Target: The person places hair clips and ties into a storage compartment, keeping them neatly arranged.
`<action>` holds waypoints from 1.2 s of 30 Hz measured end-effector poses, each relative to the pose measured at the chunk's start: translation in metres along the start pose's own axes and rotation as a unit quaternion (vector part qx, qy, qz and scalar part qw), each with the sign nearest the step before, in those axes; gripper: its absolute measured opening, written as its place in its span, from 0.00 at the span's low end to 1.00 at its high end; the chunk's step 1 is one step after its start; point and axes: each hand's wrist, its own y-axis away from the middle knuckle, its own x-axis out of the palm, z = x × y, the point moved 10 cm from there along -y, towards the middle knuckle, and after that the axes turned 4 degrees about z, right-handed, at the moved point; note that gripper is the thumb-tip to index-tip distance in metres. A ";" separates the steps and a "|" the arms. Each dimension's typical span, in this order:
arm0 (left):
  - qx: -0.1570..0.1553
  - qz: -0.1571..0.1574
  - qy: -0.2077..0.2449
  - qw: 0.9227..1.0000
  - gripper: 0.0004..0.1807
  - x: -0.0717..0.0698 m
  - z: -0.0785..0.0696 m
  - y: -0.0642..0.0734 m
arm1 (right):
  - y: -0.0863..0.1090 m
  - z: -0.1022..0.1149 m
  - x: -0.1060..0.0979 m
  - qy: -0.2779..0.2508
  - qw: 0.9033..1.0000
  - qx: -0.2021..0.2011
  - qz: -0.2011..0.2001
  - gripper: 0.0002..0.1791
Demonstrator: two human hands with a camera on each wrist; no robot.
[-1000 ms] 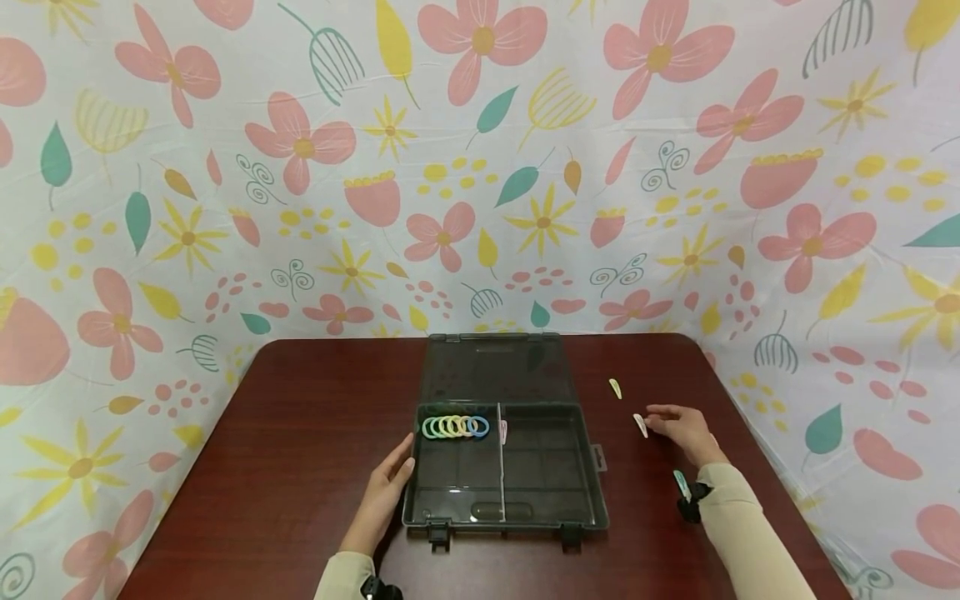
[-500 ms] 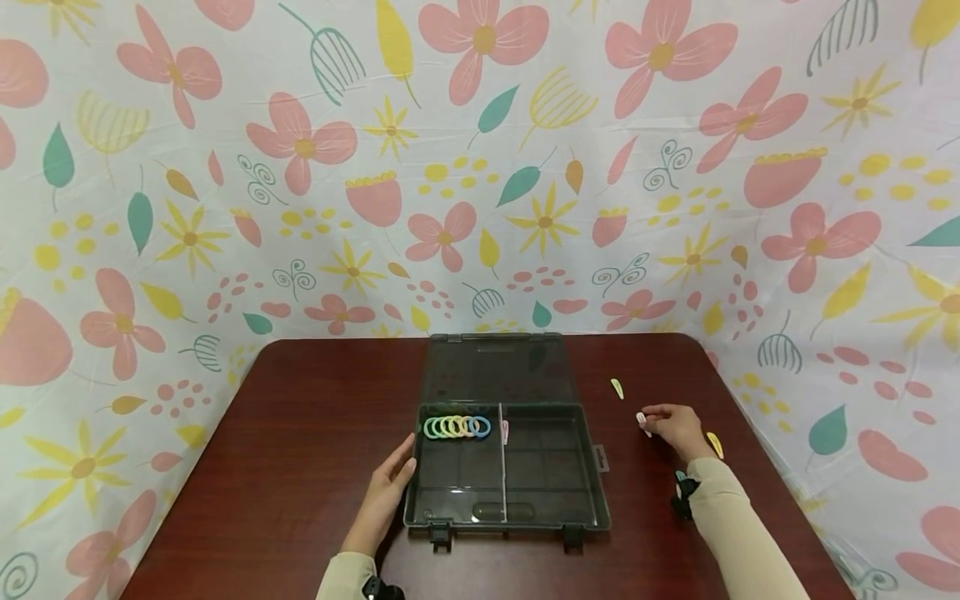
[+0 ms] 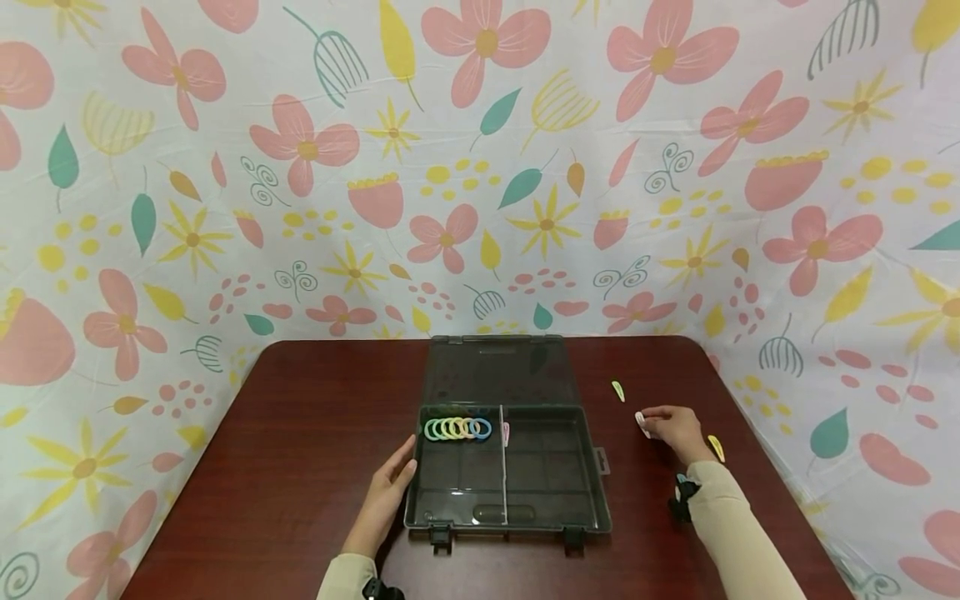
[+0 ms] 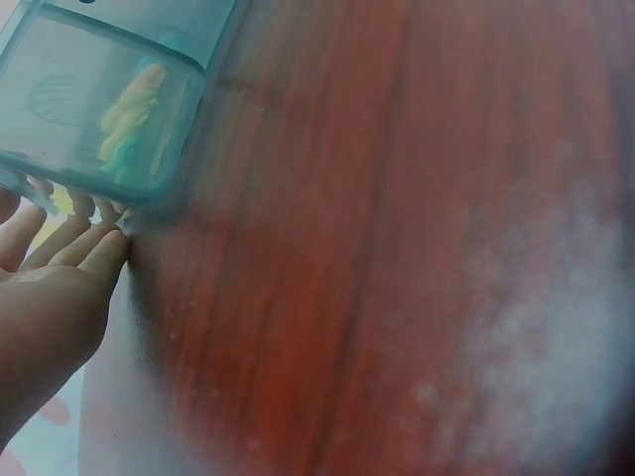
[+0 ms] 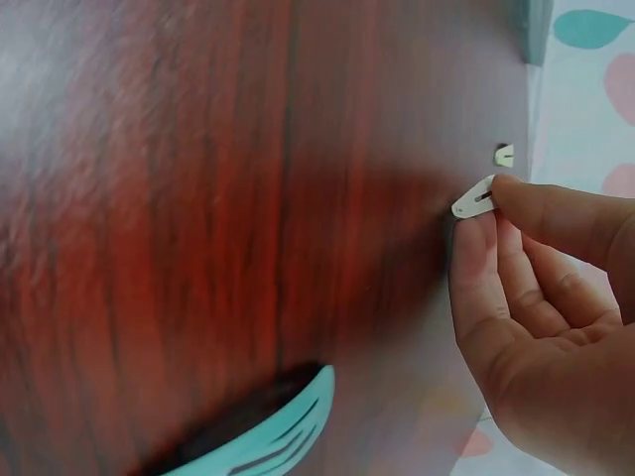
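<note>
Smoky see-through plastic is making up the case (image 3: 461, 479), which is sitting open on the red-brown table (image 3: 322, 417), its lid (image 3: 501, 373) lying back beyond its far edge. In the head view, a pale divider (image 3: 503, 475) is splitting the case in two; a row of overlapping green, yellow, orange and blue rings (image 3: 454, 428) is lying at the far end of the case's left compartment, and a pink clip (image 3: 506, 434) is showing in the right compartment, just beside the divider. The left hand (image 3: 381, 497) is resting against the case's left wall with its fingers extended. Off the case's right side, well apart from it, the right hand (image 3: 678, 430) is pinching a white clip (image 3: 641, 422). A light green clip (image 3: 618, 391) is lying to the right of the case's lid, and a yellow clip (image 3: 716, 448) is lying farther right of the case, past the right hand. Through the left wrist camera, the left hand's fingers are reaching, loosely straight, to one corner of the case; whether every fingertip is touching, I cannot tell. Through the right wrist camera, the thumb and index finger are pinching the white clip, one tip jutting free, and a teal clip (image 5: 283, 431) is lying on the table, off the case's right side.
</note>
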 end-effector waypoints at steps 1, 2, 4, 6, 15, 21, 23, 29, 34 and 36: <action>0.000 0.000 0.001 1.000 0.29 0.000 0.000 0.000 | 0.001 0.002 0.001 -0.003 1.000 -0.003 0.002 0.17; 0.000 0.000 0.000 1.000 0.29 0.000 0.000 0.000 | 0.001 0.005 0.002 -0.006 1.000 -0.009 0.004 0.17; 0.002 -0.001 -0.001 1.000 0.28 0.000 0.000 0.000 | 0.002 0.011 0.003 -0.013 1.000 -0.020 0.007 0.18; 0.004 -0.002 -0.006 1.000 0.29 0.000 0.000 0.000 | 0.002 0.018 0.005 -0.020 0.999 -0.032 0.010 0.18; -0.002 0.002 0.004 1.000 0.29 0.000 0.002 0.001 | 0.003 0.048 0.012 -0.055 0.996 -0.061 0.025 0.21; 0.005 0.003 0.006 1.000 0.29 0.000 -0.001 0.001 | 0.006 0.074 0.022 -0.095 0.991 -0.080 0.041 0.22; 0.005 0.003 0.005 1.000 0.29 0.000 -0.001 0.001 | 0.009 0.082 0.027 -0.106 0.990 -0.084 0.049 0.23; 0.002 0.002 0.004 1.000 0.29 -0.001 -0.002 0.001 | 0.014 0.102 0.043 -0.131 0.984 -0.095 0.074 0.22; 0.005 0.001 -0.001 1.000 0.29 0.000 -0.003 0.001 | 0.017 0.117 0.061 -0.135 0.982 -0.097 0.087 0.21; 0.007 0.002 -0.001 1.000 0.29 0.000 -0.003 0.000 | 0.018 0.123 0.070 -0.143 0.981 -0.097 0.090 0.20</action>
